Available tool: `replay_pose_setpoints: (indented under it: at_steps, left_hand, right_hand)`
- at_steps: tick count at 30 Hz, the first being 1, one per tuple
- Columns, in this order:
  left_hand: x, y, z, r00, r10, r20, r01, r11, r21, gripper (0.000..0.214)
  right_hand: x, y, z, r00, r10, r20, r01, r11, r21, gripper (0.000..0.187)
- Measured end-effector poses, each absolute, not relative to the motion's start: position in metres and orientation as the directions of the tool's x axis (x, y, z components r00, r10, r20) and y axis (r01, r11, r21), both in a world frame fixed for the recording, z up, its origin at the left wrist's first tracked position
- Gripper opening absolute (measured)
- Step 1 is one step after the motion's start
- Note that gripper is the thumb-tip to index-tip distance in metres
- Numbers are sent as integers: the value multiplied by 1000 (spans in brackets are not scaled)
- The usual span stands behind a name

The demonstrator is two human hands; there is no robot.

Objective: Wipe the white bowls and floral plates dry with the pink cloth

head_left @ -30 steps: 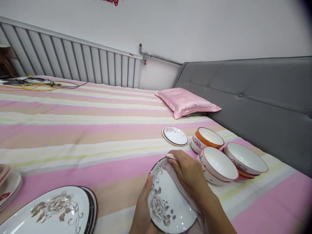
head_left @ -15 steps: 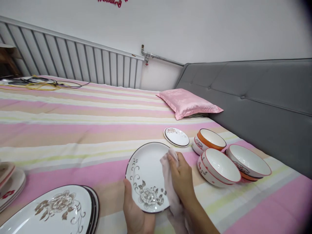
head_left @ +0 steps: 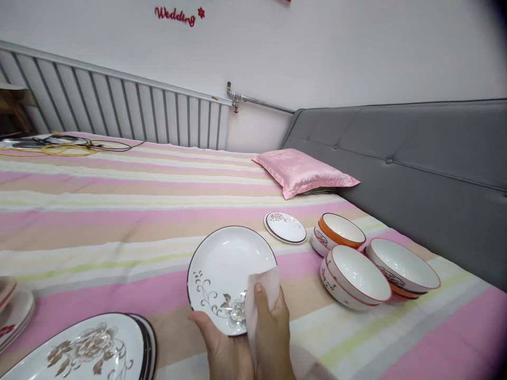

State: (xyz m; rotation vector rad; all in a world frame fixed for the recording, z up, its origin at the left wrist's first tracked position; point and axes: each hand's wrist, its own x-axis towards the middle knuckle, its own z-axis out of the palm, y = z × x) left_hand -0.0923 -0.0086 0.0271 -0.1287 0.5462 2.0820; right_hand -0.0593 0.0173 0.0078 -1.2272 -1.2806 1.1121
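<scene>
A round white plate (head_left: 225,258) with a dark rim and a grey-brown flower print is held up over the bed, its face toward me. My left hand (head_left: 222,348) grips its lower left edge, thumb at the rim and the other fingers hidden underneath. In my right hand (head_left: 271,330) is a pale thin cloth (head_left: 263,285), pressed on the plate's lower right part and covering some of the flower. The cloth's loose end hangs down past my right wrist.
Oval flowered plates (head_left: 95,348) are stacked at lower left, beside red-flowered dishes (head_left: 18,311). Small plates (head_left: 285,227) and stacked bowls (head_left: 358,274) stand to the right. Behind are a pink pillow (head_left: 304,169), a grey headboard (head_left: 396,137), cables (head_left: 79,145) and a radiator (head_left: 119,105).
The plate has shifted slightly left. My right hand has slid the cloth from the plate's upper right edge down and left toward the flower. The view has tilted up a little.
</scene>
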Motion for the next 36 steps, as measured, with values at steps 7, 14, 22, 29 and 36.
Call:
replay_pose_setpoints:
  at_steps: [7, 14, 22, 29, 36]
  left_hand:
    - [-99, -10, 29, -344, 856, -385, -839, -97, 535, 58]
    - [-114, -21, 37, -230, 839, -493, -611, 270, 744, 52]
    - [-101, -25, 24, -217, 895, -390, -675, 151, 722, 60]
    - [-95, -17, 24, -356, 836, -418, -739, 21, 673, 64]
    - [-87, -13, 40, -456, 775, -437, -755, -77, 651, 62]
  right_hand:
    - [-17, 61, 49, -29, 992, -124, -196, -128, -972, 49]
    - [31, 87, 68, -343, 935, -91, -146, -149, -978, 40]
    - [34, 89, 71, -360, 915, -184, -141, -248, -958, 40]
    - [4, 85, 57, -169, 974, -154, -225, -190, -956, 48]
    - [-28, 60, 46, -45, 989, -139, -280, -146, -949, 46]
